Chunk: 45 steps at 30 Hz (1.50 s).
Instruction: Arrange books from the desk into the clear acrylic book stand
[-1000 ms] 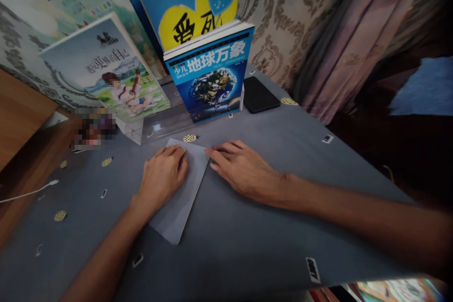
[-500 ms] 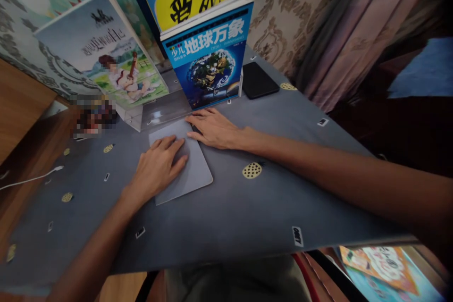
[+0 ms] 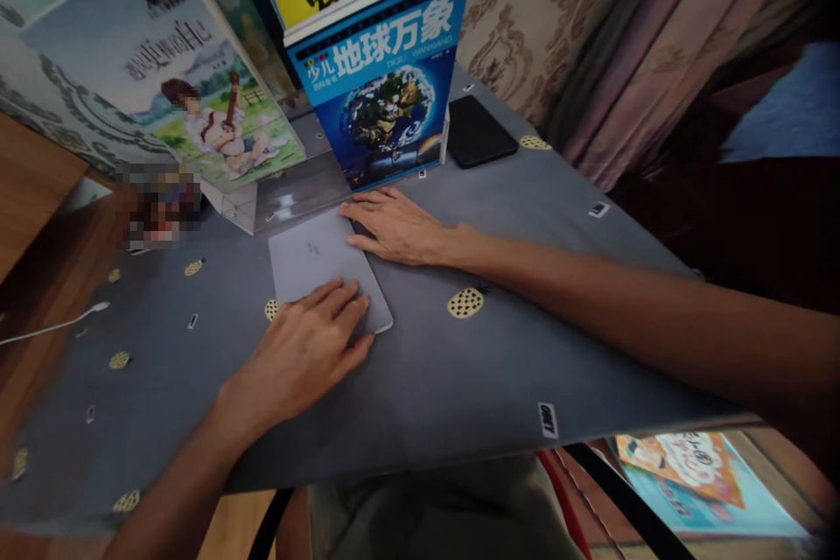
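A thin grey notebook (image 3: 308,258) with rounded corners and small, unreadable print on its cover lies closed and flat on the table. Across its lower part rests my left hand (image 3: 298,359), fingers stretched out, palm down, covering the near left corner. My right hand (image 3: 407,232) is flat at the notebook's far right edge, its fingertips on or beside that edge. Neither hand is wrapped around anything. Just beyond the right fingertips stands a blue book (image 3: 387,96) with a globe on its cover.
The grey tablecloth (image 3: 472,376) has a pineapple pattern. Left of the blue book, another book (image 3: 216,105) leans on a clear stand (image 3: 289,192). A black phone (image 3: 482,131) lies at the back right. A white cable (image 3: 66,324) is at left; books (image 3: 702,481) lie below the table's right edge.
My left hand has slid toward me, from the notebook's middle to its near edge, uncovering the print. My right hand stays at the far right edge. The view has shifted slightly.
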Tool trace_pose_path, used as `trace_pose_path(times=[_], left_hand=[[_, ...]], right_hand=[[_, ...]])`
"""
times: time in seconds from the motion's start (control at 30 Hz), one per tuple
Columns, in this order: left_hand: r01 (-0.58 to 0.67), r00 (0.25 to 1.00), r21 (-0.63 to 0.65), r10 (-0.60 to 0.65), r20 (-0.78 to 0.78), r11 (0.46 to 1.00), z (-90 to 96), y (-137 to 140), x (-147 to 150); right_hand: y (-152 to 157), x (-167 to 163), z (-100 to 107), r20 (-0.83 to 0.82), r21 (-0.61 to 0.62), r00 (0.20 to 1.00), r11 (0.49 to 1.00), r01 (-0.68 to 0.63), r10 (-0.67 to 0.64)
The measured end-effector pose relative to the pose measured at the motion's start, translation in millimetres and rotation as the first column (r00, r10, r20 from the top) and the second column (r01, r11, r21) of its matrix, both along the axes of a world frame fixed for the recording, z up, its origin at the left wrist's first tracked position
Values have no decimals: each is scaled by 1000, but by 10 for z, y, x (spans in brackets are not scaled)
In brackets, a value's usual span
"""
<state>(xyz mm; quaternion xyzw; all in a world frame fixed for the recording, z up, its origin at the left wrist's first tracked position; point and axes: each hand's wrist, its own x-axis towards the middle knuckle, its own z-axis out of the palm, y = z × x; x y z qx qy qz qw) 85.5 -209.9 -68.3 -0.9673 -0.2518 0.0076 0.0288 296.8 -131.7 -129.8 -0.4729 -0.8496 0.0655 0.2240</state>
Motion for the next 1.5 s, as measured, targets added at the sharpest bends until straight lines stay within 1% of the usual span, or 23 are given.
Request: trace_pose_path(times=[0.07, 0.17, 0.23, 0.3, 0.43, 0.5, 0.57, 0.6, 0.67, 0.73, 0.77, 0.83, 0.9, 1.0, 1.13, 1.23, 1.3, 1.4, 1.5], left_hand=[[24, 998, -43, -22, 53, 999, 20, 28, -23], [24, 995, -95, -15, 94, 995, 45, 68, -64], [13, 995, -123, -1, 96, 992, 55, 84, -87], [4, 996, -142, 9, 90, 990, 63, 89, -101], [2, 996, -125, 8, 84, 992, 64, 68, -94], [10, 995, -91, -1, 97, 996, 48, 51, -80], [24, 993, -60, -16, 119, 998, 23, 38, -70], [29, 991, -50, -22, 131, 998, 8, 34, -68], [33, 988, -38, -27, 151, 999, -18, 30, -74], [31, 986, -31, -26, 166, 999, -36, 27, -87], [29, 985, -30, -23, 171, 999, -43, 26, -93], [23, 982, -33, -17, 187, 999, -59, 28, -101], [6, 976, -46, 4, 218, 999, -91, 46, -103], [-32, 961, -48, 44, 271, 998, -183, 117, -106], [-115, 953, -53, 125, 276, 992, -337, 277, -148], [-203, 941, -110, 225, 254, 973, -413, 416, -206], [-260, 926, -127, 284, 248, 957, -439, 506, -248], [-357, 890, -111, 374, 260, 927, -468, 616, -301], [-493, 825, -65, 490, 281, 867, -507, 675, -343]], right_hand=[[-20, 8, -9, -29, 13, 999, 1000, -23, 24], [-96, 20, -18, -106, 28, 993, 998, -48, 51], [-187, 30, -17, -195, -2, 979, 999, -55, 53], [-311, 46, -7, -307, -63, 951, 996, -61, 39], [-626, 91, 43, -513, -157, 858, 984, -83, -10], [-781, 115, 80, -577, -183, 816, 978, -100, -24], [-910, 132, 117, -595, -178, 803, 978, -108, -20], [-961, 137, 134, -582, -159, 813, 980, -120, 5], [-1036, 137, 156, -498, -77, 859, 980, -184, 122], [-1079, 122, 161, -351, 12, 899, 962, -273, 260], [-1092, 110, 159, -278, 45, 911, 952, -304, 304], [-1105, 83, 147, -185, 87, 927, 945, -316, 327], [-1107, 58, 136, -176, 111, 936, 950, -290, 306], [-1093, 29, 136, -217, 117, 936, 959, -257, 277], [-1021, -15, 138, -238, 75, 932, 962, -263, 273], [-856, -69, 106, -164, 26, 950, 964, -264, 264], [-668, -125, 87, -95, -18, 973, 977, -212, 209], [-329, -242, 103, 24, -90, 996, 992, -87, 89], [-73, -372, 154, 123, -139, 991, 988, 66, -49]])
